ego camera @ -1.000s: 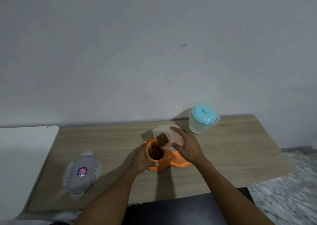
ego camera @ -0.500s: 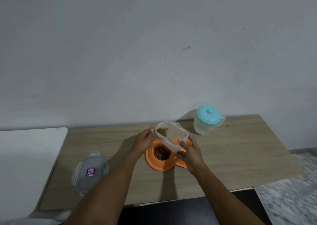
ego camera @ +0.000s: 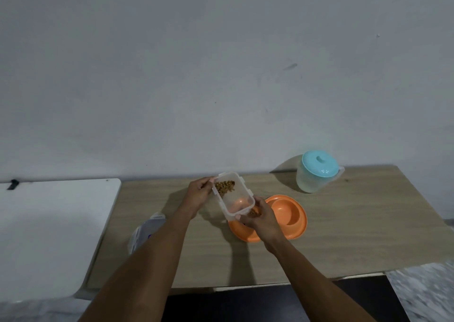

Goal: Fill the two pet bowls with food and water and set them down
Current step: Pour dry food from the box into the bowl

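Note:
An orange double pet bowl (ego camera: 292, 217) lies on the wooden table (ego camera: 356, 228). Its right well is bare; its left well is mostly hidden behind my right hand, with a little brown kibble showing. Both hands hold a clear plastic food container (ego camera: 234, 195) level above the bowl's left side, with some kibble at its far end. My left hand (ego camera: 200, 191) grips the far end, and my right hand (ego camera: 260, 219) grips the near corner. A clear water jug with a turquoise lid (ego camera: 317, 172) stands at the back right.
The container's grey lid (ego camera: 143, 233) lies on the table to the left, partly hidden by my left forearm. A white table (ego camera: 54, 228) adjoins on the left. A grey wall runs behind. Marbled floor (ego camera: 422, 294) shows at the lower right.
The container was tipped over the left well a second ago; it has since been turned level and moved left. My left hand left the bowl's rim and took the container's far end.

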